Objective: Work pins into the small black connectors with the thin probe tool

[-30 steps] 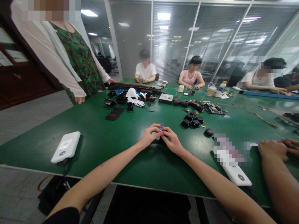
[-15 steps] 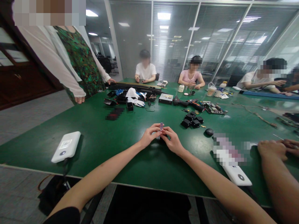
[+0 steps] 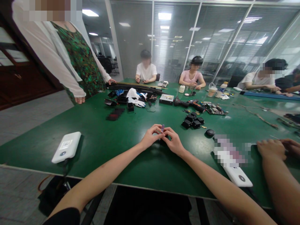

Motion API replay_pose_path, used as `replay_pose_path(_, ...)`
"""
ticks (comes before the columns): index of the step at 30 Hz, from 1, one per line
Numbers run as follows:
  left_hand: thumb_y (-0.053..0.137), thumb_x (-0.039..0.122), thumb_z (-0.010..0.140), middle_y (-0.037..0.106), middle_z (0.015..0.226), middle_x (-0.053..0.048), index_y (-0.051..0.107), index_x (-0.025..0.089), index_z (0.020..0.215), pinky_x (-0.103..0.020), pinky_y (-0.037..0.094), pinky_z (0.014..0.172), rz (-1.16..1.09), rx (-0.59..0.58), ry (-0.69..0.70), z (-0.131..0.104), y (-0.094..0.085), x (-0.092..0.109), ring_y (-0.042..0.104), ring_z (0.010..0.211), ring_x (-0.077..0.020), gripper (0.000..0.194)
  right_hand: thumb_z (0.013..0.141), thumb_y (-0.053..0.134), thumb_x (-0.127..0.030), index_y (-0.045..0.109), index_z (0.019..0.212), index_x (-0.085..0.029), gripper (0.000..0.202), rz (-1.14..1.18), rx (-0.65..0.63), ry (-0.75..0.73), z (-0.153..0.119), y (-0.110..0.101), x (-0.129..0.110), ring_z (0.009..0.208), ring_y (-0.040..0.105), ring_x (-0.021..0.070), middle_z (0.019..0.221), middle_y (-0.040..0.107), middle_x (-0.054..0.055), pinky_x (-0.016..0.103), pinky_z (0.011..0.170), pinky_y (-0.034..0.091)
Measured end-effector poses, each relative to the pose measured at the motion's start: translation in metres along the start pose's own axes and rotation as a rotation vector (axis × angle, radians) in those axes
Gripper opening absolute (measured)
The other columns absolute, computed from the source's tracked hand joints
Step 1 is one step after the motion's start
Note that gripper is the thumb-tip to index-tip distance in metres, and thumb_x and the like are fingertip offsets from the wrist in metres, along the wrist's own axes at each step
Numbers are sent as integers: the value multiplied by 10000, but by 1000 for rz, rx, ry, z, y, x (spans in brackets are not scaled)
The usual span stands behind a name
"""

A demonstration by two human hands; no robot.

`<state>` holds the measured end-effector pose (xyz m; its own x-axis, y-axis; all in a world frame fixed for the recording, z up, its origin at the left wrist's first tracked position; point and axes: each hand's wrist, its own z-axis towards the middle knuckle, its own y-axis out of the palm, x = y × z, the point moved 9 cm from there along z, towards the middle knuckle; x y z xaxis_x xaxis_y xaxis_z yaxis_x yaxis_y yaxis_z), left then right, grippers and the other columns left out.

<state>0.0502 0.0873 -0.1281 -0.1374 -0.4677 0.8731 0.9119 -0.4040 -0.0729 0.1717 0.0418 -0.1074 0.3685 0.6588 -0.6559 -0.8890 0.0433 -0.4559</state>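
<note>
Green tabletop (image 3: 112, 140), glass partition (image 3: 131, 37) with blinds behind. Containers at the far side: white jar (image 3: 182, 89), contents hidden; cup (image 3: 211, 91) with something tan in it; capped bottle (image 3: 223, 86) next to it, fill too small to make out. Nearer, a small black box (image 3: 130, 107) by white gloves (image 3: 138, 102); inside too dark to tell.

Left hand (image 3: 151, 137) and right hand (image 3: 173, 141) meet over the near middle of the table, fingertips of both closed on a small purple piece (image 3: 162, 127), its top poking up between them. Dark part (image 3: 167, 137) just below (mostly blocked by the fingers; cannot tell which hand bears it).

Around: heap of black blocks (image 3: 192, 120) beyond the right hand, round black object (image 3: 209, 133) to its right, white corded device (image 3: 67, 147) well left. Co-worker's hand (image 3: 272, 148) at far right.
</note>
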Motion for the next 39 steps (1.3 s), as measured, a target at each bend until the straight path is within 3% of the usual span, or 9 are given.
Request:
replay_pose_path(5, 662, 433, 922, 609, 1341, -111, 758, 207, 1005, -439, 397, 1149, 43, -80, 15, 1, 2, 5, 542, 1311, -264, 260, 995, 581, -258, 711, 1051, -237, 142, 21, -21, -3, 1, 2, -3, 1095, 622, 235, 1154, 640, 88, 391, 979, 510)
replay_pose_path(9, 723, 416, 878, 652, 1252, -106, 740, 190, 843, -445, 388, 1146, 99, -26, 24, 1, -3, 5, 588, 1244, -258, 230, 998, 576, -277, 715, 1077, -242, 163, 24, -30, -26, 1, 3, -8, 1093, 626, 237, 1138, 644, 90, 391, 977, 515)
replay_pose_path(13, 806, 405, 799, 661, 1160, -99, 654, 170, 720, -429, 431, 1093, 64, 46, 14, 0, -5, 2, 616, 1176, -250, 290, 951, 659, -307, 701, 939, -218, 100, 10, -2, -9, 0, 0, -4, 1071, 630, 238, 1113, 644, 88, 388, 959, 518)
replay_pose_path(19, 654, 423, 929, 614, 1324, -111, 750, 204, 1007, -435, 417, 1124, 45, -51, 10, -1, 4, 7, 554, 1287, -254, 251, 973, 628, -292, 721, 953, -228, 115, 26, 23, 14, 1, -1, 3, 1071, 630, 231, 1120, 657, 79, 387, 963, 516)
replay_pose_path(22, 643, 416, 937, 646, 1291, -95, 770, 219, 969, -449, 363, 1166, 123, -41, 34, -1, 2, 12, 554, 1285, -256, 236, 989, 600, -281, 736, 1035, -242, 149, 32, -2, 3, 0, 2, 1, 1092, 627, 234, 1135, 659, 81, 389, 974, 516)
replay_pose_path(27, 734, 413, 865, 676, 1162, -87, 709, 194, 783, -421, 424, 1091, 151, 48, 48, -1, -4, 15, 614, 1171, -243, 235, 973, 620, -277, 726, 1036, -234, 130, 14, -10, -4, 0, 1, -3, 1086, 630, 239, 1157, 656, 88, 392, 954, 518)
replay_pose_path(32, 763, 416, 837, 661, 1132, -89, 664, 173, 748, -398, 459, 1043, 136, 87, 37, -2, -7, 12, 619, 1152, -236, 277, 926, 696, -325, 705, 935, -219, 106, -4, 47, 30, 0, -4, 3, 982, 637, 225, 1094, 661, 81, 382, 889, 530)
replay_pose_path(37, 753, 455, 839, 624, 1260, -111, 721, 185, 918, -350, 535, 913, 74, 53, 12, -1, -5, 6, 610, 1181, -246, 284, 958, 654, -311, 701, 878, -223, 128, 25, 35, 28, 1, -2, 2, 1055, 632, 234, 1121, 649, 80, 396, 953, 518)
replay_pose_path(39, 713, 451, 878, 619, 1308, -117, 749, 205, 1012, -371, 523, 963, 73, 5, 22, -1, -1, 7, 579, 1244, -260, 282, 973, 631, -295, 713, 920, -230, 117, 36, 18, 23, 1, -1, 0, 1081, 629, 237, 1137, 647, 82, 397, 970, 515)
